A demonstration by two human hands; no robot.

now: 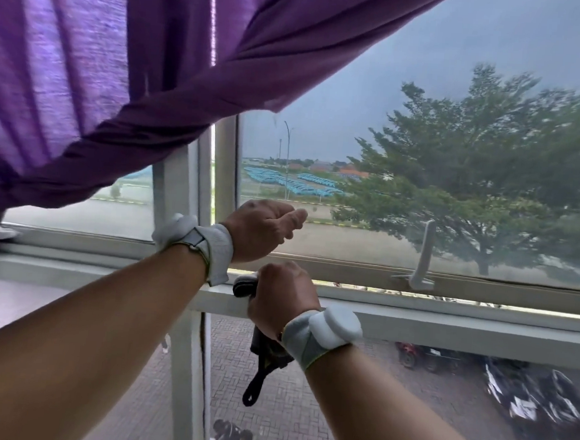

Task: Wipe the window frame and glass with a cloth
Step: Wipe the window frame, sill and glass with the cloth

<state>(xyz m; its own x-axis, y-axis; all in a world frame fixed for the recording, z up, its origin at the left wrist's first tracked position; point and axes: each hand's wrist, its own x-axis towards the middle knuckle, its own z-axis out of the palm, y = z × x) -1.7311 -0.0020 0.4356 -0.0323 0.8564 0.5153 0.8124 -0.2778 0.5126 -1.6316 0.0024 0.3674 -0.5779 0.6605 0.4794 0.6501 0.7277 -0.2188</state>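
One dark cloth [265,359] is bunched in the right hand [281,298], whose fingers are curled tight around it; part of the fabric pokes out above the fist at the white window frame [446,325], and the rest hangs below the wrist with a dark loop dangling over the lower pane. The fist rests against the frame's horizontal rail, just right of the upright post. The left hand [262,230] is raised slightly higher and farther, in front of the glass [407,142] of the upper right pane, its fingers folded into a loose fist with the thumb lying along the top; whether it pinches anything cannot be told. Both wrists carry grey bands with white pods. The frame divides the window into upper and lower panes, and a white latch handle [423,256] stands up from the sash rail to the right. A purple curtain [103,69] covers the upper left, swept diagonally across the top of the glass and gathered low at the left edge, hiding most of the left pane. Through the glass lie a grey sky, a large green tree [490,185] on the right, distant rows of blue shapes, a brick-paved yard below, and parked motorbikes [526,404] at lower right.
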